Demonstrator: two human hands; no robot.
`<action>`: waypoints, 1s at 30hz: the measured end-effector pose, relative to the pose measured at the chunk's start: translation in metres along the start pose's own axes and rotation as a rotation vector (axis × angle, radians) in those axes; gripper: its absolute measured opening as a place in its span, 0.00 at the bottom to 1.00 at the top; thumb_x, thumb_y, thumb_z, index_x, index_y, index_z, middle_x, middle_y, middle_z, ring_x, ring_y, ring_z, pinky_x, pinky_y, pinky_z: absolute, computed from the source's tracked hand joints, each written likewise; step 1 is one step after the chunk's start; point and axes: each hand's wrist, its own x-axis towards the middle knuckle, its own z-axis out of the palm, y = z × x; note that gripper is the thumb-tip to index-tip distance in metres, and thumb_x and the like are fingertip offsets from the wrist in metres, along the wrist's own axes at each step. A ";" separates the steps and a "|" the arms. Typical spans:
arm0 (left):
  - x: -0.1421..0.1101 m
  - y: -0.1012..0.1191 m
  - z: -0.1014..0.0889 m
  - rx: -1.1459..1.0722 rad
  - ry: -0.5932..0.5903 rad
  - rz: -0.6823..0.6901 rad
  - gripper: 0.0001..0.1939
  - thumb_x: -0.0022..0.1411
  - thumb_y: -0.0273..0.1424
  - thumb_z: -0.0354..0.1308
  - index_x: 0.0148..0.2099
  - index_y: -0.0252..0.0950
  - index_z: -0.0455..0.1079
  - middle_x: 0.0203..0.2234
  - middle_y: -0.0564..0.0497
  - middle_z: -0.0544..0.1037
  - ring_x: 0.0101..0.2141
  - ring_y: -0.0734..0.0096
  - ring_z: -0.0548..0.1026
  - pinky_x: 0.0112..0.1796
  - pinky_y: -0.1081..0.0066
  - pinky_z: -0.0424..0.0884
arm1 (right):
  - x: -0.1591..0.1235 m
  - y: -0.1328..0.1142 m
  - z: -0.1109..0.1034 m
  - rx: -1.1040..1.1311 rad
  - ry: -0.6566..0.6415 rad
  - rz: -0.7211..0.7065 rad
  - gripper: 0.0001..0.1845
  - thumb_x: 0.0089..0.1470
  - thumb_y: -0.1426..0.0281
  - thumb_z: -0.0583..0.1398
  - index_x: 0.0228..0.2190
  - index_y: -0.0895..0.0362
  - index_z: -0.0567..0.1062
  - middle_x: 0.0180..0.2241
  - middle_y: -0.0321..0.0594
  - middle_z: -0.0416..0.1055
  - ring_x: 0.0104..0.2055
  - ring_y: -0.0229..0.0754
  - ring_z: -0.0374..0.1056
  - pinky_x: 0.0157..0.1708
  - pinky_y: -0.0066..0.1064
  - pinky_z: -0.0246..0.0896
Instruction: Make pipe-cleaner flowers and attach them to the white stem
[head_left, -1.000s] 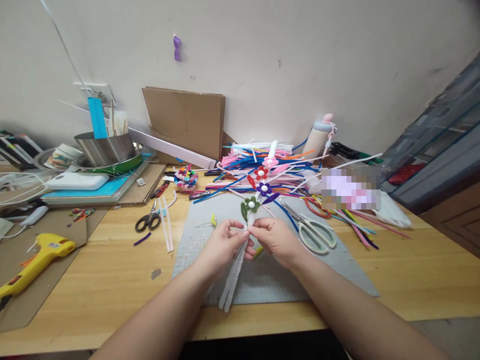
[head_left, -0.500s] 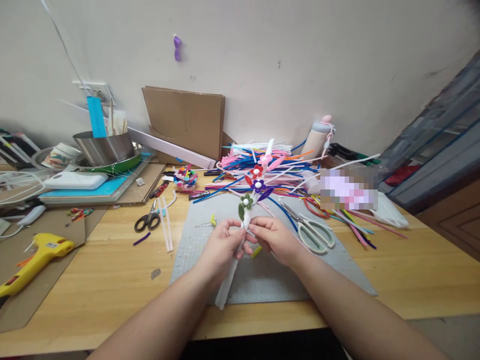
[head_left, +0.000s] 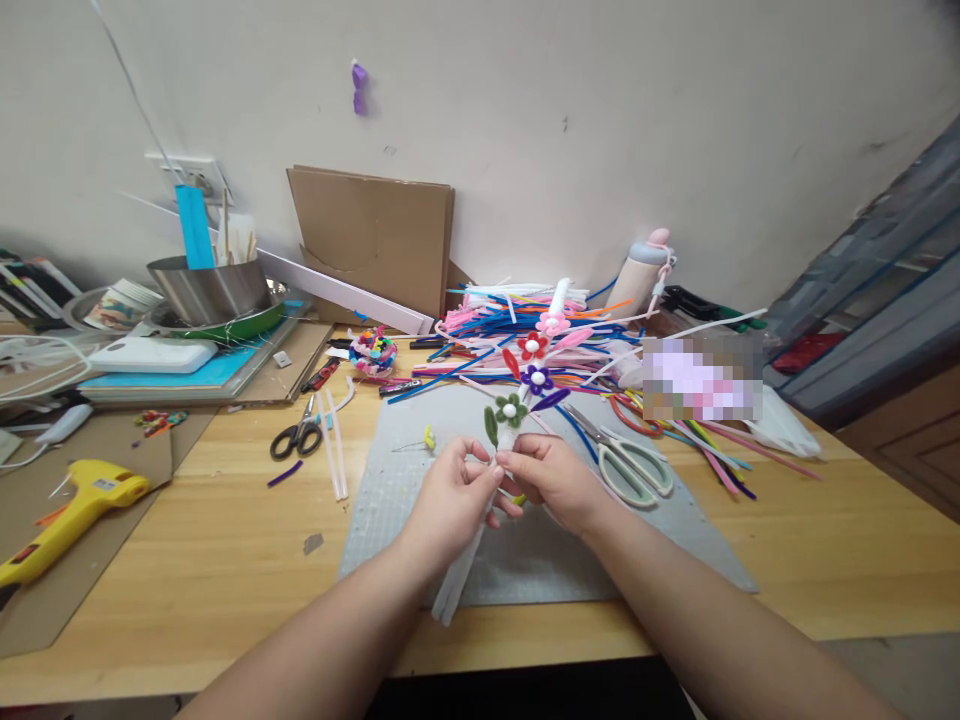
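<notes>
Both hands pinch a bundle of white pipe-cleaner stems [head_left: 457,575] over a grey cutting mat [head_left: 660,540]. My left hand [head_left: 450,495] grips the stems from the left, fingers closed. My right hand [head_left: 551,480] pinches them from the right just below the blooms. Small pipe-cleaner flowers rise from the bundle: a green one [head_left: 508,411], a purple one [head_left: 536,379], a red one [head_left: 531,346] and a pink one [head_left: 553,322]. The stems run down between my wrists toward the mat's near edge.
Pale green scissors [head_left: 626,462] lie right of my hands, black scissors [head_left: 298,435] to the left. A heap of coloured pipe cleaners [head_left: 517,335] fills the back. A yellow glue gun [head_left: 64,520] lies far left, near a metal pot [head_left: 210,290] and cardboard [head_left: 371,235].
The flower bundle dipped slightly left, then came back upright and a little right. Both hands kept their pinch and shifted a bit along the stems.
</notes>
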 end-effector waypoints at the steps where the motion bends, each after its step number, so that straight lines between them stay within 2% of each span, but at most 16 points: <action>1: 0.000 -0.001 0.000 0.017 0.005 0.001 0.12 0.55 0.34 0.54 0.35 0.39 0.50 0.22 0.53 0.75 0.22 0.68 0.75 0.19 0.75 0.63 | 0.000 0.000 0.001 0.000 0.020 -0.002 0.17 0.44 0.58 0.62 0.21 0.60 0.68 0.14 0.29 0.59 0.14 0.27 0.46 0.15 0.24 0.37; 5: 0.000 0.000 -0.007 0.229 0.047 0.105 0.10 0.55 0.35 0.55 0.35 0.38 0.57 0.21 0.55 0.73 0.23 0.71 0.73 0.24 0.73 0.65 | 0.001 0.000 0.001 -0.033 0.048 -0.024 0.17 0.43 0.59 0.63 0.19 0.60 0.68 0.12 0.27 0.55 0.14 0.27 0.45 0.15 0.25 0.37; 8: 0.004 0.004 -0.014 0.368 0.188 0.228 0.11 0.52 0.37 0.58 0.31 0.36 0.63 0.22 0.54 0.70 0.25 0.74 0.69 0.25 0.75 0.63 | 0.001 0.001 0.001 -0.057 0.033 -0.041 0.19 0.44 0.58 0.62 0.17 0.59 0.65 0.10 0.26 0.51 0.14 0.27 0.43 0.16 0.25 0.36; 10: 0.007 0.007 -0.017 0.295 0.232 0.231 0.11 0.51 0.38 0.59 0.31 0.35 0.65 0.24 0.53 0.69 0.23 0.76 0.66 0.22 0.76 0.60 | 0.000 0.002 0.001 -0.101 0.010 -0.035 0.19 0.45 0.58 0.61 0.17 0.59 0.63 0.11 0.26 0.50 0.14 0.27 0.44 0.16 0.25 0.36; 14: 0.012 0.009 -0.021 0.134 0.152 0.141 0.11 0.50 0.36 0.59 0.28 0.33 0.66 0.18 0.56 0.66 0.17 0.81 0.60 0.19 0.76 0.56 | -0.003 0.000 0.003 -0.187 -0.047 -0.007 0.18 0.46 0.58 0.60 0.20 0.59 0.66 0.13 0.26 0.51 0.17 0.28 0.44 0.17 0.24 0.36; 23: 0.008 0.014 -0.016 0.075 0.197 0.164 0.09 0.46 0.33 0.62 0.24 0.33 0.66 0.16 0.56 0.67 0.17 0.82 0.60 0.18 0.78 0.54 | -0.002 -0.001 -0.001 -0.186 -0.131 -0.005 0.19 0.45 0.56 0.61 0.22 0.61 0.69 0.14 0.26 0.51 0.16 0.27 0.43 0.17 0.25 0.35; 26: 0.009 0.011 -0.015 0.012 0.180 0.147 0.09 0.46 0.32 0.63 0.24 0.33 0.66 0.17 0.56 0.67 0.18 0.82 0.60 0.18 0.78 0.53 | -0.003 -0.003 -0.001 -0.199 -0.132 0.007 0.18 0.45 0.57 0.61 0.21 0.60 0.68 0.14 0.26 0.52 0.16 0.27 0.45 0.17 0.25 0.35; 30: 0.012 0.004 -0.015 -0.071 0.169 0.099 0.12 0.46 0.35 0.63 0.28 0.33 0.67 0.18 0.56 0.67 0.17 0.83 0.59 0.19 0.79 0.54 | -0.004 -0.006 0.002 -0.198 -0.071 0.023 0.17 0.44 0.59 0.62 0.19 0.60 0.67 0.13 0.26 0.53 0.16 0.27 0.45 0.17 0.25 0.37</action>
